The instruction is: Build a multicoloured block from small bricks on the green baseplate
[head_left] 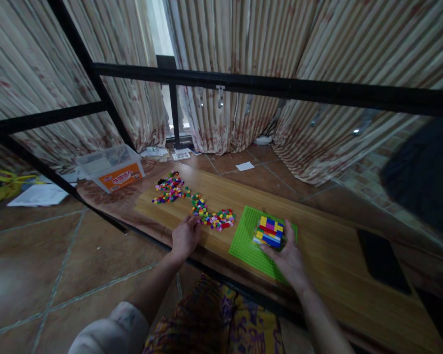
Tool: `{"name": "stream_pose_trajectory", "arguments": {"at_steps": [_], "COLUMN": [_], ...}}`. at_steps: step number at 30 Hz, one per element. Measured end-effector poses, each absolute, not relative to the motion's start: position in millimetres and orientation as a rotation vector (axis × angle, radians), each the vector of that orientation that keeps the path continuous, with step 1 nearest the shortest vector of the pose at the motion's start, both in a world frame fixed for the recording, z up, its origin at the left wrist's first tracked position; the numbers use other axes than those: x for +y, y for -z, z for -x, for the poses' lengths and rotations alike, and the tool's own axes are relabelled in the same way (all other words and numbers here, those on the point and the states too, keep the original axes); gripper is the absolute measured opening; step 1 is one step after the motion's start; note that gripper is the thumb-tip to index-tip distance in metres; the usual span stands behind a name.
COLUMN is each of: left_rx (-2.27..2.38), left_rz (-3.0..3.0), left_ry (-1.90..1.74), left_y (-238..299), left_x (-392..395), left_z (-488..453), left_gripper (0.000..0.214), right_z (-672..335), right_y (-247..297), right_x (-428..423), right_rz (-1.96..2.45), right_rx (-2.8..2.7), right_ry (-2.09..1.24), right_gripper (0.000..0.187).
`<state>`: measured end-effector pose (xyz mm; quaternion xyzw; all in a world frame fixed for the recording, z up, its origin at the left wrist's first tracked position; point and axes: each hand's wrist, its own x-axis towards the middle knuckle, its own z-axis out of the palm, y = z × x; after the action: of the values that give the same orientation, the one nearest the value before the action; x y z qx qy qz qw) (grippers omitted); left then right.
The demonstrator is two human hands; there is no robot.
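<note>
Patterned trousers [251,319] sit nearest the lens on the head view, pale sleeve [114,329] beside them at lower left. Wooden tabletop [325,280] runs across in front of the wearer. Green baseplate [241,241] lies flat on it; brick block [270,230] sits over the plate, toward its far side. From this angle I can't tell if the block is pressed onto the studs or just resting.

Loose bricks [203,211] spread in a ragged trail left of the plate. I'd guess they're laid out thin so single pieces show and can be reached. Clear bin [92,172] with orange label [122,180] stands off the tabletop's far left end, probably to keep it clear of both arms.

Right hand [290,258]: thumb at the block's near edge, fingers round its right side. I read that as clamped on the block, likely steadying it. Forearm comes up from lower right, angled inward.

Left hand [186,238]: at the near edge of the bricks, back of hand up, fingertips bunched together. Can't tell from my end whether a brick is pinched. Forearm slants up from lower left, elbow out.

Hands are well apart.
</note>
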<state>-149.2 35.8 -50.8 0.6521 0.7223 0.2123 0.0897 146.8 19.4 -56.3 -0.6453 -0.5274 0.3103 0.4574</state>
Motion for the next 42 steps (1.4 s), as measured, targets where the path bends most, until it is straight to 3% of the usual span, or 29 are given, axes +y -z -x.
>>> {"name": "stream_pose_trajectory", "arguments": {"at_steps": [9,14,16,18,20,23,31,42], "left_rx": [2.100,2.063,2.054,2.053,2.053,2.043,1.865,1.792], "left_rz": [-1.888,-1.866,-1.873,-1.865,-1.853,-1.846,-1.875,-1.756], "left_ry": [-0.647,-0.680,-0.697,-0.712,-0.730,-0.753,-0.866,-0.993], "left_y": [51.0,49.4,50.6,52.5,54.1,55.3,59.6,59.1], "left_x": [35.7,35.3,35.1,35.1,35.1,34.4,27.1,24.7], "left_z": [151.4,153.4,153.9,154.2,154.4,155.4,161.0,161.1], "left_gripper": [0.028,0.027,0.027,0.028,0.032,0.036,0.051,0.051], "right_z": [-163.1,-161.3,-152.7,-136.2,-112.3,-72.9,-29.7,-51.2], "right_y": [50.6,51.4,48.9,44.9,40.3,35.7,54.0,32.0], "right_x": [29.6,11.2,-9.3,-30.2,-41.9,-28.9,48.1,-1.3], "right_rz": [1.573,1.627,1.710,1.787,1.758,1.516,1.472,1.484], "right_rx": [-1.320,-1.260,-1.142,-1.038,-1.191,-1.673,-1.982,-1.687], "right_ry": [-0.947,-0.725,-0.501,-0.314,-0.343,-0.440,-0.295,-0.515], "right_gripper": [0.110,0.106,0.094,0.067,0.043,0.026,0.025,0.022]}}
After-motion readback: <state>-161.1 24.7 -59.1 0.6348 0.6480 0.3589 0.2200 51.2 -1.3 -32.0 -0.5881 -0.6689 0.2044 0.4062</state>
